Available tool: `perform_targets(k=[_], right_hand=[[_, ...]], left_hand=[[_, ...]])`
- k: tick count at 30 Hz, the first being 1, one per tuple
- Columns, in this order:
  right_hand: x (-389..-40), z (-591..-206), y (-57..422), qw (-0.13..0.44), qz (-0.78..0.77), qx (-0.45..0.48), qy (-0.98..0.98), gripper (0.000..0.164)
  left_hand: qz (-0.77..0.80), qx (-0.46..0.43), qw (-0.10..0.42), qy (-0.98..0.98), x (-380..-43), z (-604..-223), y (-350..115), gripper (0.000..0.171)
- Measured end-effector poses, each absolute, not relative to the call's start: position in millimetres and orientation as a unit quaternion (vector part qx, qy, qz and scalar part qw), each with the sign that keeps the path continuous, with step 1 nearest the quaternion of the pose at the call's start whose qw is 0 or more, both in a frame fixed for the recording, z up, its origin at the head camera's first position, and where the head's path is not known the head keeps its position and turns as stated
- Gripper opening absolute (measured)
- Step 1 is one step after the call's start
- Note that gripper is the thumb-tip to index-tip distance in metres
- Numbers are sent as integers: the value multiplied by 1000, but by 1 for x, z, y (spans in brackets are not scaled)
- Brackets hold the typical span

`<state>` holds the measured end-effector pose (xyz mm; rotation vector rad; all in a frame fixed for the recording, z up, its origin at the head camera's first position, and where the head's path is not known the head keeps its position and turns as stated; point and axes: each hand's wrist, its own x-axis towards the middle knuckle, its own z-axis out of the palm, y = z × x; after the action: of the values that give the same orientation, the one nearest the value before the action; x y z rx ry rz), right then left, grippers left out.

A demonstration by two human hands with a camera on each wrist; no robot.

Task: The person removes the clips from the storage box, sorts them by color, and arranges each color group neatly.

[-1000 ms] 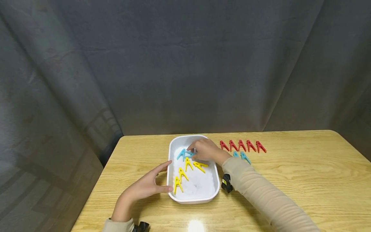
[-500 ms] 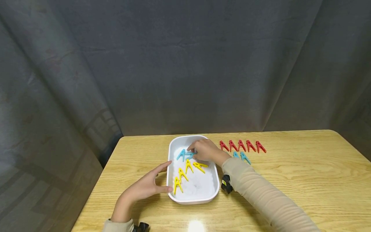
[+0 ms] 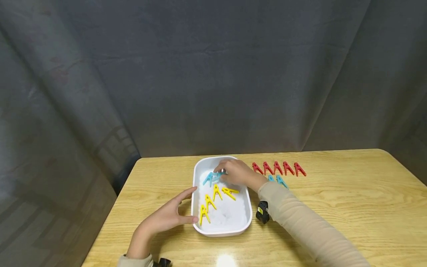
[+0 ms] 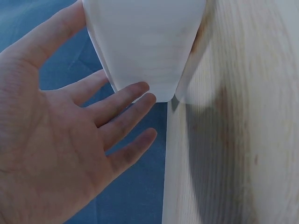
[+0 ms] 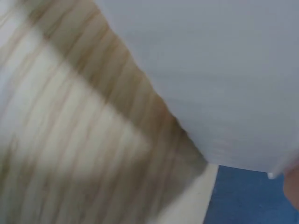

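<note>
A white tray (image 3: 222, 230) stands on the table, holding light blue and yellow clothespins. My right hand (image 3: 235, 172) reaches in over the far right rim. Its thumb and index finger pinch a light blue clothespin (image 3: 217, 177), partly hidden by the hand. Another light blue clothespin (image 3: 208, 178) lies just left of it. Several yellow clothespins (image 3: 217, 191) spread below, down the tray's left side. My left hand (image 3: 166, 214) rests along the left rim, thumb at the near end. In the left wrist view, its relaxed fingers (image 4: 124, 100) lie against the tray's outer wall (image 4: 147, 51).
Right of the tray, several red clothespins (image 3: 278, 168) form a row on the wooden table (image 3: 350, 200). Two light blue clothespins (image 3: 281, 181) lie below them, beside the right sleeve (image 3: 300, 222). A dark curtain (image 3: 217, 81) hangs behind the table.
The light blue clothespin at my right fingertips has turned and shifted slightly within the tray. The top yellow clothespin has slid a little nearer. My left hand has stayed at the rim.
</note>
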<state>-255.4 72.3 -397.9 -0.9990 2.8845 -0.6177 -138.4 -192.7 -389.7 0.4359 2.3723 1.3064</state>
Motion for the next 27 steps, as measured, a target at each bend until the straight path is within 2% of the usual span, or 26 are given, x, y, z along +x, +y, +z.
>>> perform_targets(k=[5,10,27], right_hand=[[-250,-387,81,-19,-218,-355,909,28],[-236,-377,96,-28,-225,-374,899,29],[-206,-364,171,-74,-227,-377,895,38]], left_hand=[[455,168,190,853,-138,-389,-194,83],[450,168,190,856,-136,-387,-196,82],[463,165,188,850,-135,-387,-200,85]])
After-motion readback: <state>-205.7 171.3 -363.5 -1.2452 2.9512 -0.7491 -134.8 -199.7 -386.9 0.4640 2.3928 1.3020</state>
